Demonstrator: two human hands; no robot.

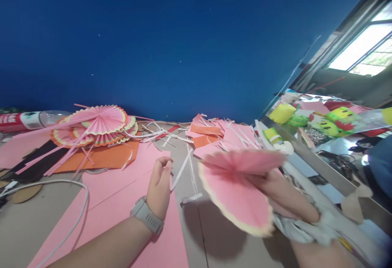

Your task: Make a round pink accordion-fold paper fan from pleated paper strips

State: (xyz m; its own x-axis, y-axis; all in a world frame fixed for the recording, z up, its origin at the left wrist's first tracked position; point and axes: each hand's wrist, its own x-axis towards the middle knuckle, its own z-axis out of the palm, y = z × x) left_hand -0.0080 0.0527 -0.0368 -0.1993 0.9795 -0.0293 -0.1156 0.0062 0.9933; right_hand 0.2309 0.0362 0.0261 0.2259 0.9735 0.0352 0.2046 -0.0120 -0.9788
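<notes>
My right hand is closed on a round pink paper fan with a cream edge, raised over the table and smeared by motion. Its pleats spread out from the centre, and a fold splits the disc; the fan hides my fingertips. My left hand, with a grey watch on the wrist, hovers over large pink paper sheets. Its fingers are curled in towards the thumb, with nothing visible between them. A thin white paper strip lies just right of that hand.
Finished pleated fans with pink paper handles are piled at the left on orange paper. A bottle lies behind them, and a white cable crosses the front left. Pink and orange scraps sit against the blue wall.
</notes>
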